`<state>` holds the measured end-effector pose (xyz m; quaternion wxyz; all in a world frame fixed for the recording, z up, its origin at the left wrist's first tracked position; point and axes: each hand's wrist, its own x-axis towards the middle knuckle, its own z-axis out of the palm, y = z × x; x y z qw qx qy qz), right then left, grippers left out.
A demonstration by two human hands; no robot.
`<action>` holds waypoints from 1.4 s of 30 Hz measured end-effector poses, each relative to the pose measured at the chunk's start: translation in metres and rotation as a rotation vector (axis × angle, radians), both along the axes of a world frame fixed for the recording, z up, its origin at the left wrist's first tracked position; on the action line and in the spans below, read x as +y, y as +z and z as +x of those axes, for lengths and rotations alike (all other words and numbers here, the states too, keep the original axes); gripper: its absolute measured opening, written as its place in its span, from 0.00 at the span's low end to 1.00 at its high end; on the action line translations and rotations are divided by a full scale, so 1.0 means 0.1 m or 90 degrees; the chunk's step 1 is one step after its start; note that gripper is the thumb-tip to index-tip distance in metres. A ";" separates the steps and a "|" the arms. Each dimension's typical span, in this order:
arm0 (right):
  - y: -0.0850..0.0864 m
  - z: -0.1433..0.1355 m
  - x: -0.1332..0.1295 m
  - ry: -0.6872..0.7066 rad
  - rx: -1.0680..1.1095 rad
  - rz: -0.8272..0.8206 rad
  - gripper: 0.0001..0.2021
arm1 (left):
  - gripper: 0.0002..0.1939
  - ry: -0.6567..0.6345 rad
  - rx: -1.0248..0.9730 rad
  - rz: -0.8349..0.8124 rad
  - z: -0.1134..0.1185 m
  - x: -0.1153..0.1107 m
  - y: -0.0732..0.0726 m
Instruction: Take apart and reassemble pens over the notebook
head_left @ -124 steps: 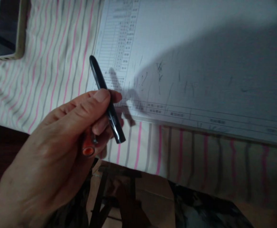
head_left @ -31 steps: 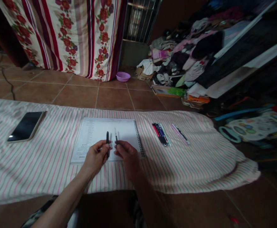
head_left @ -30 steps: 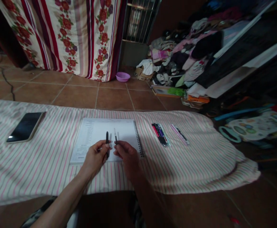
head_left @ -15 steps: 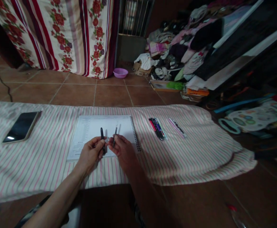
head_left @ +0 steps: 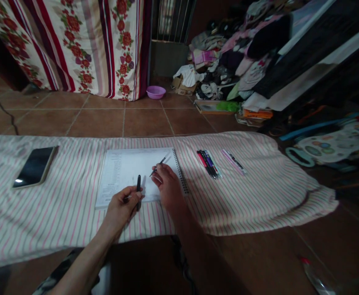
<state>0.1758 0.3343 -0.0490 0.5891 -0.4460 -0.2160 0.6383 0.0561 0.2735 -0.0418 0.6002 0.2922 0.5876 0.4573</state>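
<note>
My left hand (head_left: 125, 203) pinches a thick black pen (head_left: 138, 184), which stands almost upright over the lower part of an open spiral notebook (head_left: 130, 166). To its right, my right hand (head_left: 167, 184) grips a slim pen refill (head_left: 159, 164) between thumb and fingertips. The refill is dark with a clear far end and slants up to the right above the page. Printed text runs down the notebook's left side. A gap separates the two hands, and both are closed.
A group of several pens (head_left: 209, 164) lies right of the notebook, with light-coloured pens (head_left: 234, 161) beyond. A phone (head_left: 34, 167) rests at the left on the striped cloth (head_left: 259, 192). Behind are a purple basin (head_left: 156, 92) and a clothes pile (head_left: 228, 61).
My right hand has moved right and up, away from the left hand, and the refill has tilted from near upright to slanting right. My left hand still holds the black pen.
</note>
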 end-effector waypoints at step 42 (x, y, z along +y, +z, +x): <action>-0.08 -0.07 0.08 0.042 -0.064 0.132 0.10 | 0.19 0.059 0.004 0.085 -0.08 0.22 -0.15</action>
